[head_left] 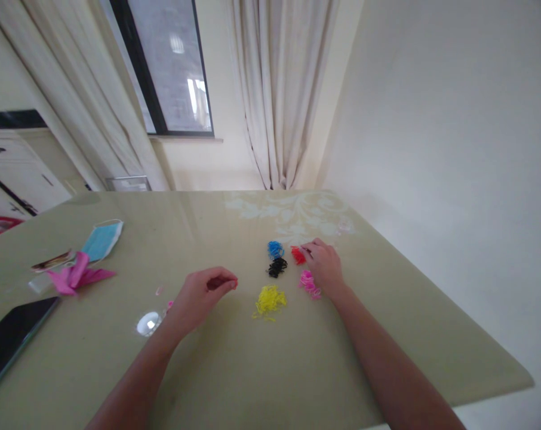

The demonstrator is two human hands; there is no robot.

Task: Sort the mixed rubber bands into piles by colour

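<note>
My left hand (208, 292) is closed in a pinch above the table, left of the yellow pile, with a small red rubber band (236, 283) showing at the fingertips. My right hand (323, 261) reaches to a pile of red rubber bands (298, 255), its fingers pinched together at the pile's right edge; what is between them is hidden. Just below it lie pink rubber bands (309, 284), partly beside the wrist. Blue rubber bands (275, 249) and black rubber bands (277, 267) sit to the left of the red ones. Nearer to me is a larger heap of yellow rubber bands (269, 301).
A shiny clear round piece (148, 323) lies by my left forearm. Farther left are a pink folded-paper shape (79, 276), a blue face mask (102, 240) and a dark phone or tablet (15, 334). A white wall (454, 179) runs along the table's right edge.
</note>
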